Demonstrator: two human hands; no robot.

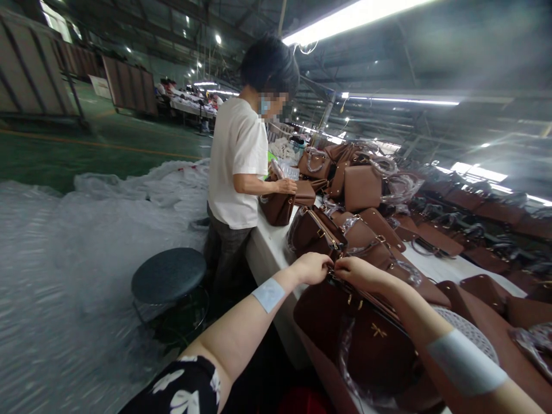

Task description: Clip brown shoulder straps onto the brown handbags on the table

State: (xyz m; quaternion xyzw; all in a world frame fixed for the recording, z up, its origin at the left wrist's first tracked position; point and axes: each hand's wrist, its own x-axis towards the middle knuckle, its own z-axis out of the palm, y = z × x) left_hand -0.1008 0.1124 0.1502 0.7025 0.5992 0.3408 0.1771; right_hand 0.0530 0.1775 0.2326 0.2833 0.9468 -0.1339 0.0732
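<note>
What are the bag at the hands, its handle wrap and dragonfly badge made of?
Bag: leather or faux leather, smooth brown panels with low sheen; can't tell which.
Handle wrap: likely plastic film, see-through with crinkled glints.
Dragonfly badge: gold-toned, shiny; probably metal, possibly plated plastic.

— Where is the dark brown handbag (366,353) placed?
— At the near right, its gold dragonfly emblem (379,330) left exposed.
— And the handle (344,348)?
— It is wrapped in clear plastic (356,388), draped nearward.
</note>
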